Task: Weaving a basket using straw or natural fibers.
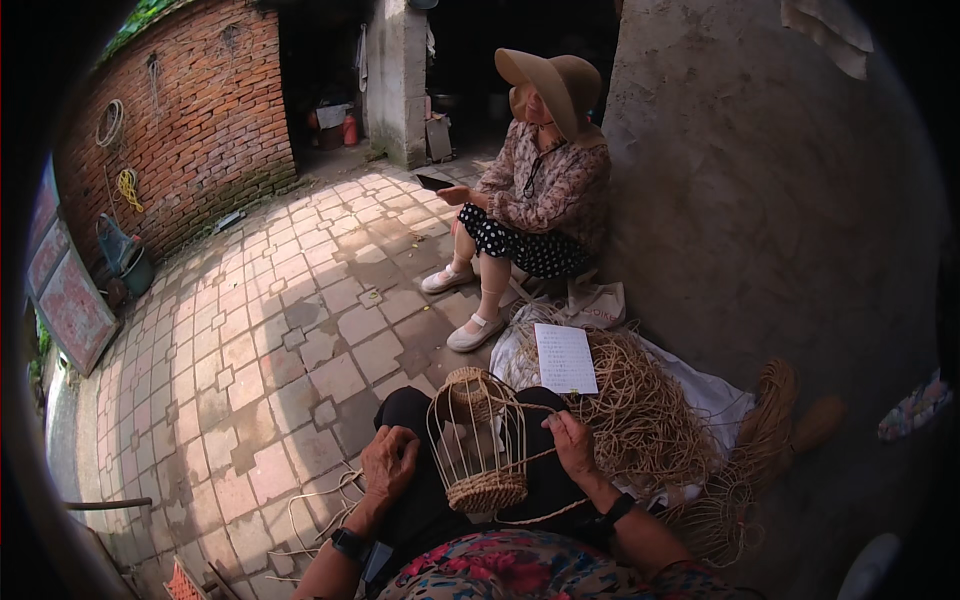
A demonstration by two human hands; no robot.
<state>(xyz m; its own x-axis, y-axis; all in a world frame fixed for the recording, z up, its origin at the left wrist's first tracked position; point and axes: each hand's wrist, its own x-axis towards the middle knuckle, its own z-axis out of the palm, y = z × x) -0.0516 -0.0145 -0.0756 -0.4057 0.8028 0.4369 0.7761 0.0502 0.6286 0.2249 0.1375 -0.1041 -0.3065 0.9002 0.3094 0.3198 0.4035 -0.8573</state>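
Between my knees stands a partly woven basket (487,493), its lower end plaited from tan cord. Pale bare ribs rise from it to a second woven part (468,390) at the far end. My right hand (571,443) is beside it on the right, fingers closed on a tan cord (540,457) that runs to the ribs. Another stretch of cord crosses near the top of the frame. On my left thigh, apart from the basket, rests my left hand (390,460) with curled fingers; whatever might be in them is hidden.
A big heap of tan cord (640,400) lies on white sheeting to the right, a written paper sheet (565,358) on top. Farther right are a cord bundle (770,400) and a wire-like coil (722,515). A seated person in a sun hat (550,190) is ahead, holding a dark flat object.
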